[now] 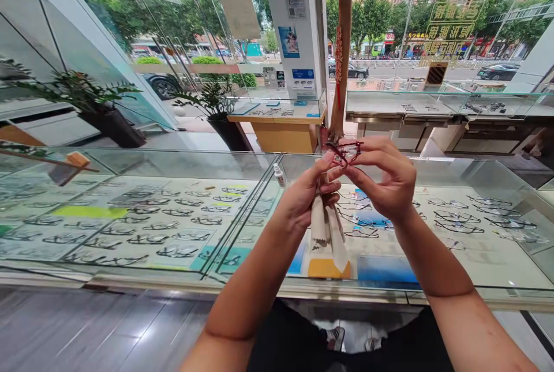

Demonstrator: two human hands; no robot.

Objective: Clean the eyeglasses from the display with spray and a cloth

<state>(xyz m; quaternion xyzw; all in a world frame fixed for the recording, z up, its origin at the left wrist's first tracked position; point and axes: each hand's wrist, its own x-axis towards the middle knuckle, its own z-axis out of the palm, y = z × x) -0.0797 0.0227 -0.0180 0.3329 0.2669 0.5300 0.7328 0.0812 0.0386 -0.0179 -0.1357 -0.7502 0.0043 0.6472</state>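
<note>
Between my two hands, above the glass counter, is a pair of dark red-framed eyeglasses (341, 154), with its arms folded or partly folded. My left hand (309, 193) pinches one side of the frame. From its lower fingers hangs a beige cleaning cloth (329, 233) with a zigzag edge. My right hand (385, 176) grips the other side with thumb and fingers, the fingertips meeting near the lenses. Just left of my left hand, a small white spray bottle (279, 176) stands upright on the counter top.
Below my hands runs a long glass display counter (242, 280) holding rows of eyeglasses (147, 239). Blue and orange cards (329, 268) lie inside it. Farther off are a wooden post (344, 43), a potted plant (225, 124), more display cases (389, 104) and windows facing a street.
</note>
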